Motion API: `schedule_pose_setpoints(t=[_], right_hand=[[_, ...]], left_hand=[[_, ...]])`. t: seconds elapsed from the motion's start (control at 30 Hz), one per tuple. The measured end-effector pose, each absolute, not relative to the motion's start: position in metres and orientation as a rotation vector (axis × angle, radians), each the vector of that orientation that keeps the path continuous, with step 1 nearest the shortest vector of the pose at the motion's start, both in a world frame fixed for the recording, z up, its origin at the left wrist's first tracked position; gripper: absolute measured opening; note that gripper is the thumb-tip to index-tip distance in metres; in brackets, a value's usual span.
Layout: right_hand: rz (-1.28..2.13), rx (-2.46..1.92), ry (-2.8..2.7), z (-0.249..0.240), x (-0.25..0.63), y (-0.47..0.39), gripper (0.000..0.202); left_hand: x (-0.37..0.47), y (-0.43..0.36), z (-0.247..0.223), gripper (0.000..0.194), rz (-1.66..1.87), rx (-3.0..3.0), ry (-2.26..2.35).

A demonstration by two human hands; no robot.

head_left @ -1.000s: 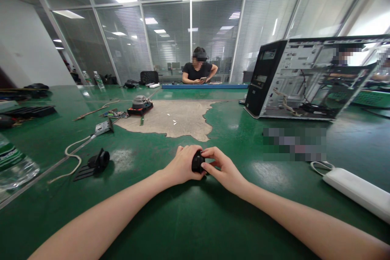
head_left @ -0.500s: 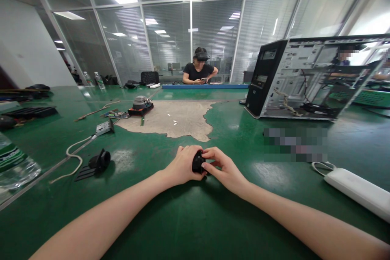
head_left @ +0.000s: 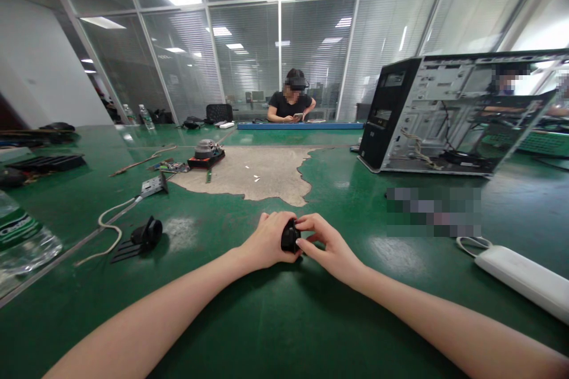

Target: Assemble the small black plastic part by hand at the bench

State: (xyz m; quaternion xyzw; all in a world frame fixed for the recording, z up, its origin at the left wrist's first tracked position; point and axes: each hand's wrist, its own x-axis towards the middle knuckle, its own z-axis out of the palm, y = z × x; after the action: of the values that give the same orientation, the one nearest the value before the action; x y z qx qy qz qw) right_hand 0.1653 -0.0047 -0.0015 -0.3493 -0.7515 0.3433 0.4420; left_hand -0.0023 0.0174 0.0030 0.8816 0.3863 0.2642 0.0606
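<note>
A small black object point(head_left: 290, 237) is between my two hands, above the green table point(head_left: 275, 320). My left hand point(head_left: 272, 241) wraps round it from the left, its fingers curled over the top and far side. From the right, my right hand point(head_left: 328, 247) touches it with thumb and fingertips in a pinch. My palms hide part of the object, and its details are too dark to tell. A black part with a round ring and flat slats point(head_left: 144, 237) lies to the left of my hands.
An open computer case point(head_left: 391, 118) stands at the right, behind a white power strip point(head_left: 524, 278). At the left are a plastic bottle point(head_left: 22, 237), a pale cable point(head_left: 106, 226) and metal parts. A person point(head_left: 291, 100) sits across the table holding a phone.
</note>
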Motion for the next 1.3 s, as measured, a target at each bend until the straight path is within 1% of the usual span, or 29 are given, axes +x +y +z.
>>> schedule_pose_setpoints(t=[0.07,0.23,0.37,0.53,0.63,0.83,0.97,1.03,1.2,1.3], right_hand=[[0.855,-0.866,-1.853,-0.0028,0.1652,-0.0036,0.016],[0.991,-0.906,-1.812,-0.0057,0.1647,-0.0009,0.025],[1.042,-0.892,-1.841,-0.0039,0.1651,-0.0018,0.026],[0.893,-0.859,-1.85,-0.0019,0.1661,-0.0035,0.018],[0.87,-0.882,-1.846,-0.0029,0.166,-0.0027,0.018],[1.048,-0.927,-1.809,-0.0061,0.1643,-0.0015,0.028],[1.104,-0.901,-1.822,-0.0046,0.1643,-0.0035,0.025],[1.076,-0.879,-1.835,-0.0032,0.1647,-0.0046,0.022],[0.869,-0.877,-1.86,-0.0032,0.1652,-0.0045,0.018],[0.906,-0.887,-1.848,-0.0051,0.1647,-0.0034,0.02]], left_hand=[[-0.0024,0.0171,0.0031,0.053,0.807,2.667,1.166],[-0.003,0.0179,0.0014,0.055,0.806,2.659,1.17],[-0.0027,0.0188,0.0004,0.056,0.817,2.664,1.167],[-0.0025,0.0185,0.0011,0.057,0.821,2.657,1.158],[-0.0024,0.0182,0.001,0.056,0.827,2.653,1.162],[-0.0023,0.0191,0.0,0.057,0.819,2.662,1.169],[-0.0029,0.0195,-0.0002,0.059,0.813,2.662,1.16],[-0.003,0.0191,0.0001,0.058,0.818,2.658,1.161],[-0.0025,0.0176,0.0019,0.056,0.817,2.644,1.163],[-0.0022,0.0174,0.0027,0.056,0.805,2.638,1.174]])
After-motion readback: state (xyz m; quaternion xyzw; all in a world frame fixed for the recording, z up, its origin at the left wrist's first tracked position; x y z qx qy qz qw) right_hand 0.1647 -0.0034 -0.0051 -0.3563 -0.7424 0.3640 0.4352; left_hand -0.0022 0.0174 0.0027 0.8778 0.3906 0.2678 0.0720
